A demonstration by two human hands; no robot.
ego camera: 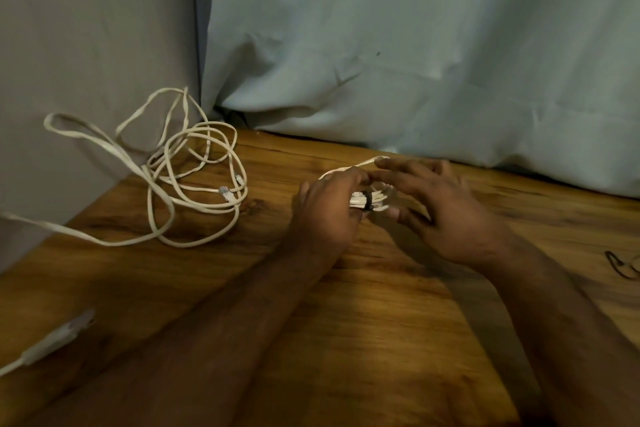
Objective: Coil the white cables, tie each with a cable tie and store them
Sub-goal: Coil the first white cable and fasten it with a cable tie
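A small coiled white cable, bound across its middle by a dark cable tie, sits between a person's two hands near the far edge of a wooden bench. The left hand curls around one end of the bundle and grips it, while the right hand hovers just beside the other end with fingers spread and relaxed; whether its fingertips touch the coil is hard to tell through the motion blur. A loop of the same cable arcs up behind the knuckles. Well apart to the left, a loose tangle of white cable sprawls over the bench's back corner, a clear plug showing among its loops, with one strand trailing off the left edge. Nearer the camera on the left, a blurred white connector lies on its own lead. At the far right edge lies a thin dark wire loop, too small to identify. The bench top is warm brown wood with dark grain and knots. Behind it hangs a creased pale sheet, and at left a plain grey wall, with a dark gap between them.
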